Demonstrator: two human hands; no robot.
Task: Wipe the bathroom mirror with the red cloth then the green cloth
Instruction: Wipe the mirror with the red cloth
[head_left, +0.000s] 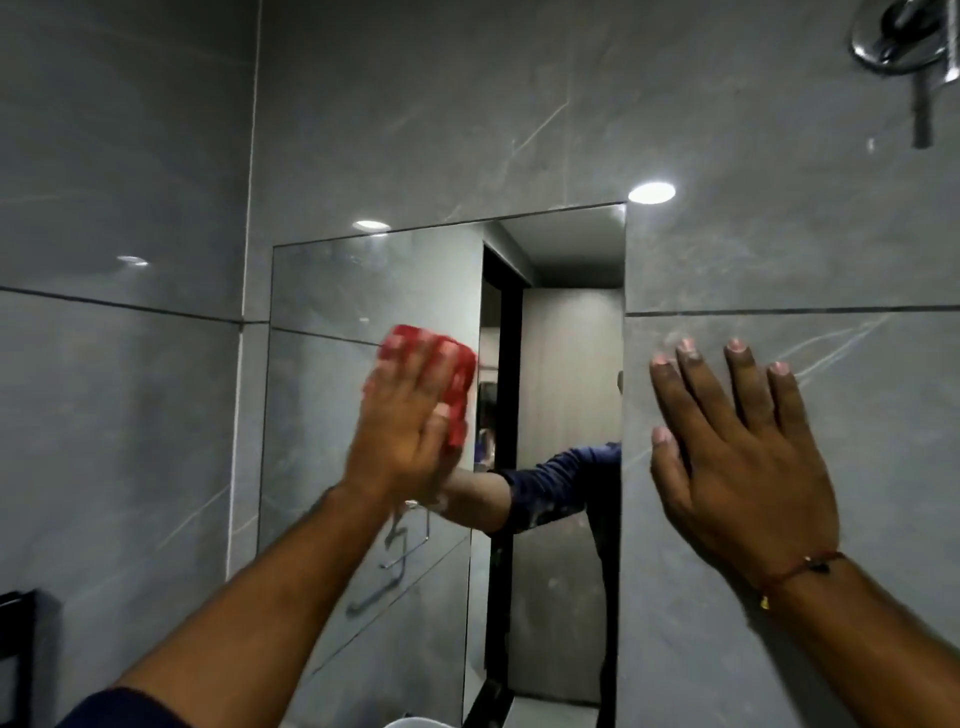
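Observation:
The rectangular mirror (566, 364) is set into the grey tiled wall ahead of me. My left hand (400, 426) presses the red cloth (460, 374) flat against the glass, left of the mirror's middle; the cloth shows past my fingers and is blurred. My right hand (737, 452) lies flat with fingers spread on the wall tile just right of the mirror's edge and holds nothing. A thin red thread bracelet is on that wrist. No green cloth is in view.
Grey marble-look tiles (130, 415) surround the mirror. A chrome fitting (906, 41) is mounted at the top right. A white basin rim (415, 722) shows at the bottom edge. A dark shelf edge (15, 649) sits at lower left. The mirror reflects a doorway and my sleeve.

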